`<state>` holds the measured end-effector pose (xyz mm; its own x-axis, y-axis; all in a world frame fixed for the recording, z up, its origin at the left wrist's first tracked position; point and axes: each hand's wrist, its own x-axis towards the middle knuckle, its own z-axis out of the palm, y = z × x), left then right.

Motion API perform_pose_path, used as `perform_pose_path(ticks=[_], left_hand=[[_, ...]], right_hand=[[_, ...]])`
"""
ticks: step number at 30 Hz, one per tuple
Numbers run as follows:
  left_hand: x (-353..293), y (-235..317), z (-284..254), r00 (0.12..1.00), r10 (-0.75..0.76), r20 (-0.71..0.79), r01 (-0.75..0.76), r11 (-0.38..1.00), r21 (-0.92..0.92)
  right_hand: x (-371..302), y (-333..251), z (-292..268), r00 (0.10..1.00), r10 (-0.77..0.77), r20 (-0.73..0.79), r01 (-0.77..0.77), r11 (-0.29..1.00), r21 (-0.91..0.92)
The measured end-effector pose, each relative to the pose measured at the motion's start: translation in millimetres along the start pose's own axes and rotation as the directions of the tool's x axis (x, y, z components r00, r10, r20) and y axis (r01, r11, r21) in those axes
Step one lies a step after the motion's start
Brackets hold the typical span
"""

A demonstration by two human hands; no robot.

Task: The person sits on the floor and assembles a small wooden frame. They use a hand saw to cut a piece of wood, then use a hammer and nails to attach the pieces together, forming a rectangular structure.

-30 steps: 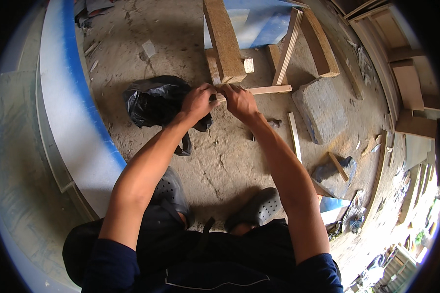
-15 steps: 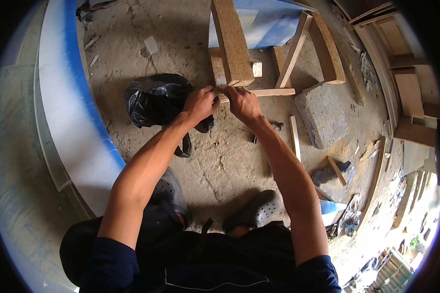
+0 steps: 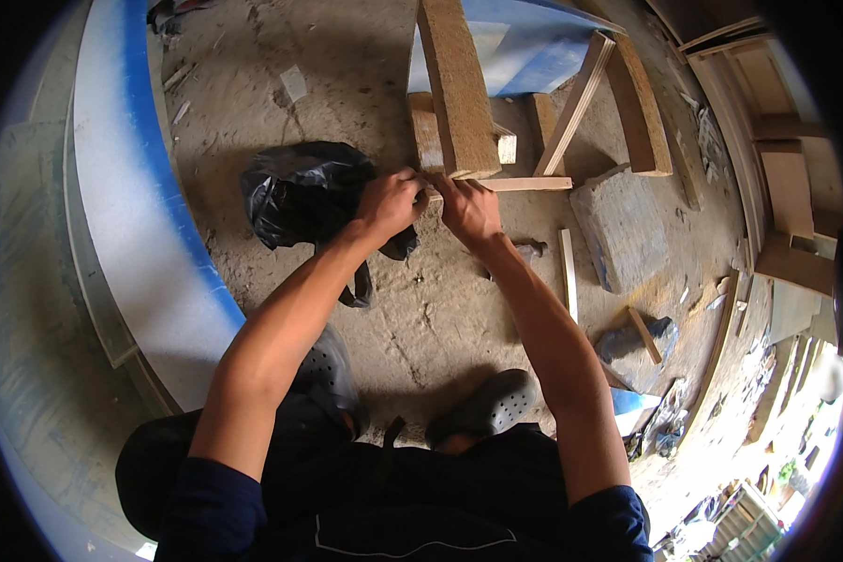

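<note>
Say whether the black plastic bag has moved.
No: the black plastic bag shows no clear shift either way relative to the pale scrap on the floor.

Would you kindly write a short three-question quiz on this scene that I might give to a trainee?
1. Multiple choice: As the picture shows it, on which side of the right hand does the gray block lie? A) left B) right C) directly above
2. True or false: The black plastic bag lies to the left of the right hand.
3. Fill in the blank: The pale strip that extends rightward from near the right hand is made of ____.

Key: 1. B; 2. True; 3. wood.
</note>
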<state>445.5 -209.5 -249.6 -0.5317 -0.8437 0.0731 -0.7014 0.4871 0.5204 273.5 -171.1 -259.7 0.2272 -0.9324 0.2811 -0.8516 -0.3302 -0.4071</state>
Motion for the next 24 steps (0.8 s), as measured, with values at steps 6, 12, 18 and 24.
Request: perform_pose_path(ticks=[6, 12, 18, 24], left_hand=[[-2, 1, 0, 0.998, -0.05, 0.024, 0.051, 0.998, -0.028], [4, 8, 1, 0.988, -0.149, 0.033, 0.15, 0.988, -0.038], [2, 21, 6, 0.971, -0.225, -0.078, 0.202, 0.952, -0.232], [-1, 21, 14, 0.95, -0.276, -0.148, 0.216, 0.918, -0.332]], right_hand=[[-6, -1, 6, 0.992, -0.068, -0.105, 0.063, 0.997, -0.051], [-2, -3, 3, 0.997, -0.055, -0.058, 0.053, 0.998, -0.027], [3, -9, -14, 1.0, 0.007, 0.004, -0.007, 0.996, 0.093], [-2, -5, -21, 1.0, 0.005, 0.003, -0.006, 0.987, 0.162]])
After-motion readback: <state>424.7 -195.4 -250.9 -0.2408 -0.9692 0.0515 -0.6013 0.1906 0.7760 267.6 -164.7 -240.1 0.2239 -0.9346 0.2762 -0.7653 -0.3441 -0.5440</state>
